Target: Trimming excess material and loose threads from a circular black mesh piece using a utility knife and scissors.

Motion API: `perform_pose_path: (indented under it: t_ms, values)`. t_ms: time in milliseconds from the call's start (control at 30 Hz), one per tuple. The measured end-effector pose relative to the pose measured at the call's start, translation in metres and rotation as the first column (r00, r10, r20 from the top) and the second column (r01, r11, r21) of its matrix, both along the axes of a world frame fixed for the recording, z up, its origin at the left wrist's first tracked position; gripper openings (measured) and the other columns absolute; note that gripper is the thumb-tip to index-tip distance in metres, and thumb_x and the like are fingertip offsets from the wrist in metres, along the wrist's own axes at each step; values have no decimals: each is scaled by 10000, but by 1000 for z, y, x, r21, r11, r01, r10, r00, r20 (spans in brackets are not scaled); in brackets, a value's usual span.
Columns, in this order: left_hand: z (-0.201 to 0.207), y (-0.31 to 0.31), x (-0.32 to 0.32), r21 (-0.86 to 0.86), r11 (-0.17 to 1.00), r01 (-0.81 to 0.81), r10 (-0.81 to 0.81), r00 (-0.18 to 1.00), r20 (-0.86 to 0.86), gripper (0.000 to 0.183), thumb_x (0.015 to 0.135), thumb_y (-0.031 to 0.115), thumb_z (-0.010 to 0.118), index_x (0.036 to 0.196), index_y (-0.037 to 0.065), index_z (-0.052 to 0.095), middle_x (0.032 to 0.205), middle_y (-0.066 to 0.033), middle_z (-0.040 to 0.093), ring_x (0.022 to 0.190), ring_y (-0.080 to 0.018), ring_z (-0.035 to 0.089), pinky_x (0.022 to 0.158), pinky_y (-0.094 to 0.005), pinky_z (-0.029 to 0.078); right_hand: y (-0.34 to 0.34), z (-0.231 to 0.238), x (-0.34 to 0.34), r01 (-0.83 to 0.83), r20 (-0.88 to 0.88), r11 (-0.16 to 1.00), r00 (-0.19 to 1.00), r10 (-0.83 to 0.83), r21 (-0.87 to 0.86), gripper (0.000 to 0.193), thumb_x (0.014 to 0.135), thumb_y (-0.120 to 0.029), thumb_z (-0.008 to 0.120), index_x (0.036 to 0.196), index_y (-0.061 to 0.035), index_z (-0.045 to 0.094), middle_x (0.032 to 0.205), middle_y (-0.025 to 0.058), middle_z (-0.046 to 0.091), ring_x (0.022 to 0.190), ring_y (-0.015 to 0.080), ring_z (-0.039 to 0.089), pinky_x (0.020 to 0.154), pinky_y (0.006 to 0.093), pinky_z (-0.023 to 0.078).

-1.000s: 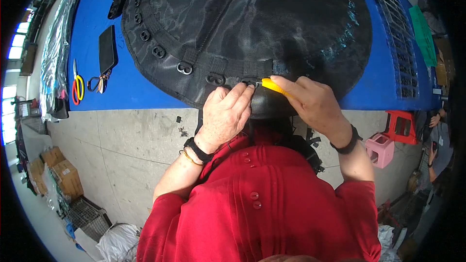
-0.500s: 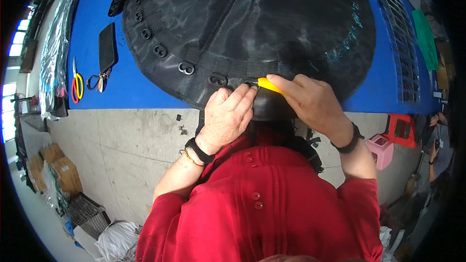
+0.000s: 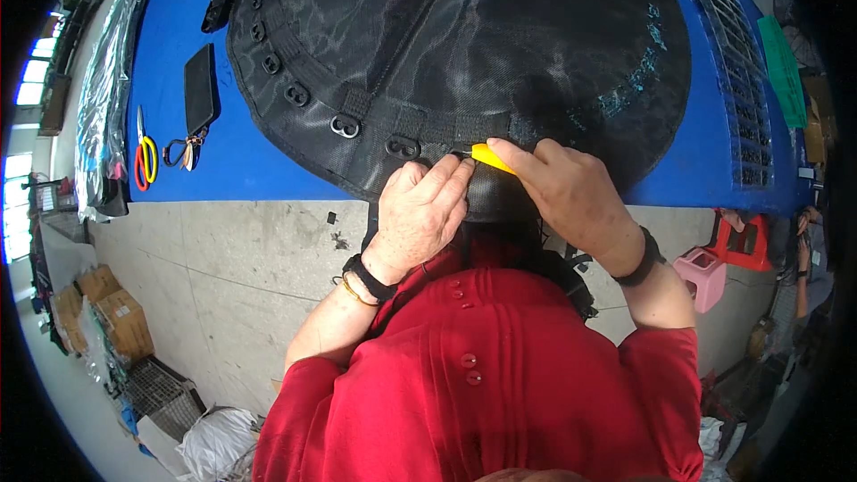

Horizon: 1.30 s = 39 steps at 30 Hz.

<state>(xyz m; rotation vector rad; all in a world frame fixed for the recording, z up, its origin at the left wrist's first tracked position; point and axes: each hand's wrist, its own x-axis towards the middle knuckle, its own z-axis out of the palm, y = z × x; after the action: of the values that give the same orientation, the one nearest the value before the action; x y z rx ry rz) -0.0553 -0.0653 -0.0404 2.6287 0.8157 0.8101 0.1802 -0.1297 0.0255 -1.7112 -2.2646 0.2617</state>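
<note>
A large round black mesh sheet (image 3: 544, 45) lies on the blue table, with several black two-hole fittings (image 3: 402, 146) along its left and near edge. At the near edge, my left hand (image 3: 418, 214) is closed, its fingertips pinching the mesh just right of the nearest fitting. My right hand (image 3: 576, 196) grips a yellow-handled tool (image 3: 491, 159) from the right. The tool's tip meets the sheet beside my left fingertips; what lies under them is mostly hidden.
On the left of the blue table (image 3: 268, 165) lie red-and-yellow-handled scissors (image 3: 144, 156), a dark phone (image 3: 201, 89) with a strap, and a black object (image 3: 217, 7). Clear plastic wrapping (image 3: 107, 98) lies along the left edge. A pink stool (image 3: 700, 278) and a red stool (image 3: 748, 241) stand at right.
The tool's yellow handle has tipped slightly, and my right hand has shifted a little lower. My left hand holds nearly the same place. A person's hand has appeared near the red stool.
</note>
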Motion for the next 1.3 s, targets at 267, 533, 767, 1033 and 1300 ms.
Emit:
perform_pose_path:
  t_ms: [267,533,767,1033,1300]
  values:
    - [2,-1,3,15,1000,-17,17,1000,-7,467,800,75,768,1265,81,737,1223,-50,701,852,-237,606,807,-345,531,-12,1,3,45,16,999,999,-45,-14,545,923,10,640,1436,-169,600,877,110,594,767,300,697,681,408,588]
    - [-1,-1,3,23,1000,-20,20,1000,16,448,818,79,770,1264,86,734,1214,-50,698,849,-240,598,810,-348,534,-19,-2,4,86,27,996,996,-86,21,531,936,-2,644,1439,-168,603,864,110,590,763,300,694,671,412,587]
    - [-3,-1,3,18,1000,-16,16,1000,10,449,821,85,768,1269,83,732,1224,-57,696,848,-241,596,812,-351,532,-21,-2,5,95,-7,995,995,-95,9,514,949,-20,661,1440,-165,611,859,117,597,756,308,687,672,410,584]
    - [0,0,1,-3,1000,1,-1,1000,7,471,811,78,766,1281,77,728,1230,-54,696,857,-237,596,805,-351,526,-22,8,9,103,0,994,995,-103,-29,489,971,-51,672,1445,-159,619,849,114,598,720,309,672,654,413,580]
    - [-2,0,1,8,1000,-5,5,1000,15,472,798,77,774,1268,65,734,1227,-46,700,839,-231,597,794,-338,520,-12,11,3,63,-64,998,996,-63,-1,474,970,-75,701,1433,-152,631,829,104,582,686,290,658,622,402,562]
